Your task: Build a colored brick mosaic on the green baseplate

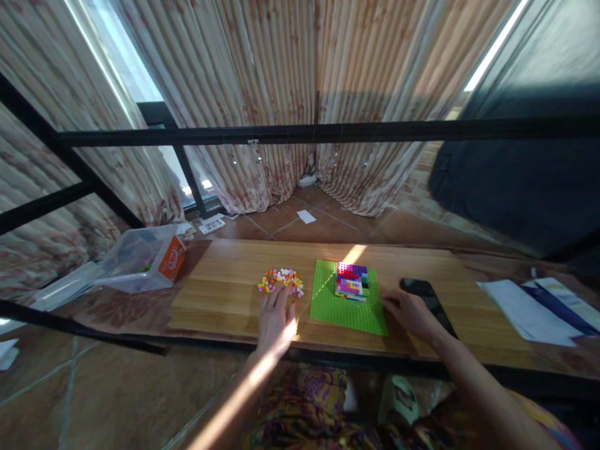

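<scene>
A green baseplate [328, 306] lies on the wooden table, with a small block of stacked toy bricks [350, 279] in red, purple, pink, yellow and white on its upper part. To its left is a loose pile of small toy bricks [281, 275], mostly orange, yellow, white and pink. My left hand [275, 319] reaches into the near side of this pile, its fingers stretched out and apart. At the baseplate's right edge is my right hand [410, 312], fingers bent and drawn together; whatever they pinch, if anything, is too small to make out.
A black phone [431, 303] lies beside my right hand. On the left stands a clear plastic bin [140, 259] with an orange label. Papers [529, 312] lie at the far right. A black metal rail [300, 134] crosses beyond the table [215, 281], in front of curtains.
</scene>
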Motion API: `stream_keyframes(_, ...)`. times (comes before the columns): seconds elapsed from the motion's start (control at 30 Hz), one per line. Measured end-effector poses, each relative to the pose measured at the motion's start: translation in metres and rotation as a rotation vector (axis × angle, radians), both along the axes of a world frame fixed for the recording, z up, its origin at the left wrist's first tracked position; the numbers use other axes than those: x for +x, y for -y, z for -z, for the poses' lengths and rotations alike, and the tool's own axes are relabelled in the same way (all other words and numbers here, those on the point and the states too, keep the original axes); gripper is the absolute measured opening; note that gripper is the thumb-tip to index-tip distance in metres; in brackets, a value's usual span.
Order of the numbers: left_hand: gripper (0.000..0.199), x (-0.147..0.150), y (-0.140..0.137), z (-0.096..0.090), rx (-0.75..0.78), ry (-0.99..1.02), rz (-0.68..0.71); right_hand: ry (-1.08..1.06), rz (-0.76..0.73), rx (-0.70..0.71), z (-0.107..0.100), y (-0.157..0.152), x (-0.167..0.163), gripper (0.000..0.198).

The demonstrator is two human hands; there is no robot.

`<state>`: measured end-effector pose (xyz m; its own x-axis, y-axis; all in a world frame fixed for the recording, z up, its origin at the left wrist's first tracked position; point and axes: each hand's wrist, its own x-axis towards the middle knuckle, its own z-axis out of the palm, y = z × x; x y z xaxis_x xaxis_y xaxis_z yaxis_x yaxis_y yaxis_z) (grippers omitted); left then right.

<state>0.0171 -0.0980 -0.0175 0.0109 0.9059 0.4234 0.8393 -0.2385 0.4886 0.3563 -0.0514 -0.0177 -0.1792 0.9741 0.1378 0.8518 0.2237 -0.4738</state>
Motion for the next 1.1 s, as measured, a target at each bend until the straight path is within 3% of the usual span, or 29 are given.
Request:
stream_keyframes(0.13,0.041,-0.044,0.014,0.013,-0.001,0.043,-0.096,-0.055,0.238,0.137,-0.022,0.026,-0.029,0.025)
stream_keyframes(0.2,0.043,-0.054,0.019,0.017,-0.017,0.051,-0.095,-0.128,0.269,0.193,-0.030,0.041,-0.058,0.026)
stream_keyframes(0.3,0.047,-0.058,0.023,0.021,-0.064,0.056,-0.077,-0.217,0.087,0.180,-0.031,0.056,-0.112,0.025)
stream_keyframes(0.4,0.048,-0.058,0.022,0.023,-0.108,0.067,-0.071,-0.209,-0.089,0.115,-0.019,0.057,-0.161,0.025)
stream_keyframes(0.53,0.049,-0.060,0.021,0.025,-0.140,0.086,-0.030,-0.060,-0.065,0.086,0.005,0.040,-0.199,0.025)
stream_keyframes(0.63,0.050,-0.062,0.018,0.025,-0.156,0.095,0.016,0.000,-0.109,0.140,0.017,0.027,-0.209,0.024)
stream_keyframes(0.8,0.050,-0.061,0.011,0.024,-0.161,0.085,0.086,0.008,-0.237,0.155,0.018,0.016,-0.213,0.023)
stream_keyframes(0.93,0.038,-0.056,0.004,0.024,-0.168,0.051,0.114,-0.014,-0.223,0.166,0.022,0.014,-0.212,0.023)
stream_keyframes(1.1,0.022,-0.051,-0.009,0.029,-0.152,0.088,0.104,-0.082,-0.164,0.289,0.034,0.011,-0.207,0.023)
